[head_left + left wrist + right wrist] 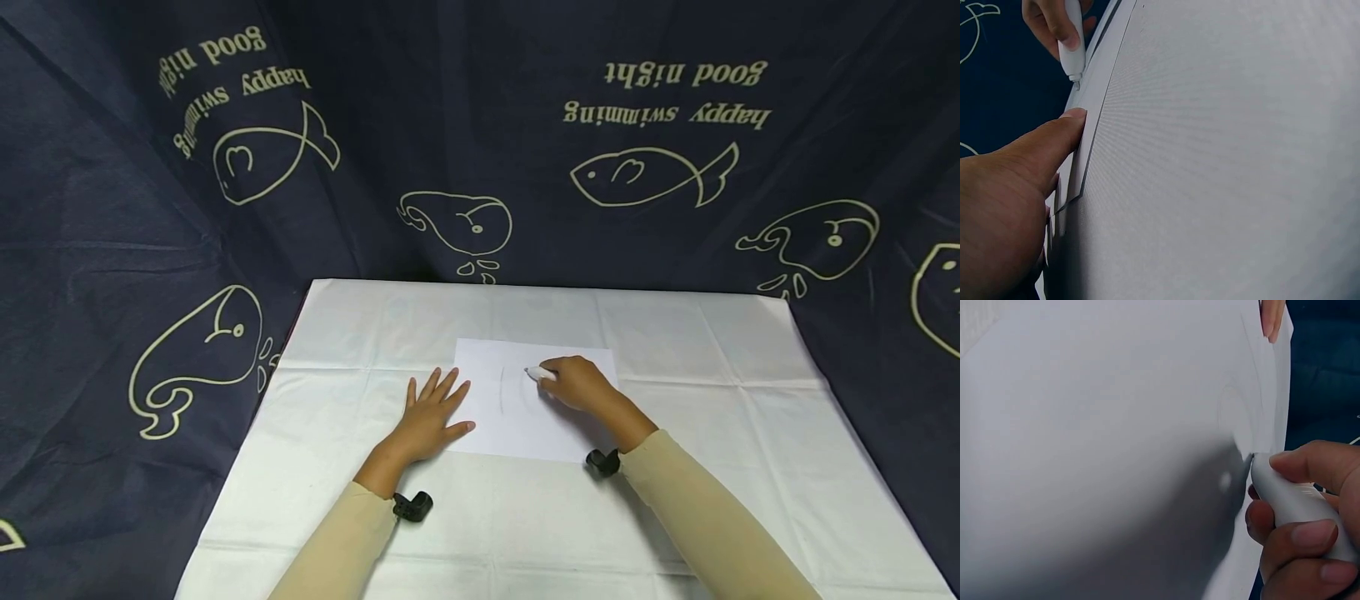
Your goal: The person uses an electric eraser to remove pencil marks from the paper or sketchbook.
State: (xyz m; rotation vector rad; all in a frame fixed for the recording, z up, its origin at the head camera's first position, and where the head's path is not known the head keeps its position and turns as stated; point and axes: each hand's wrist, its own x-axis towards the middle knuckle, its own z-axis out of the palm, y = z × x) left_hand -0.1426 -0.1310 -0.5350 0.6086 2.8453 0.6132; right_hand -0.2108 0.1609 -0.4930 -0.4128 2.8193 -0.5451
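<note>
A sheet of white paper (517,437) lies on the white-covered table, with a faint curved pencil-thin line (502,392) and a second faint curve near its middle. My right hand (585,387) grips a thick white marker (541,373), its dark tip at the paper's upper middle. In the right wrist view, thumb and fingers wrap the marker (1294,500), and its tip meets the sheet beside a faint loop. My left hand (431,421) rests flat with spread fingers over the paper's left edge. In the left wrist view, its thumb (1054,140) lies on the sheet.
A white creased cloth (675,333) covers the table. Behind and beside it hangs a dark blue curtain (525,142) with fish and whale outlines and lettering. A black wrist camera (412,507) sits on the left wrist, another (602,463) on the right.
</note>
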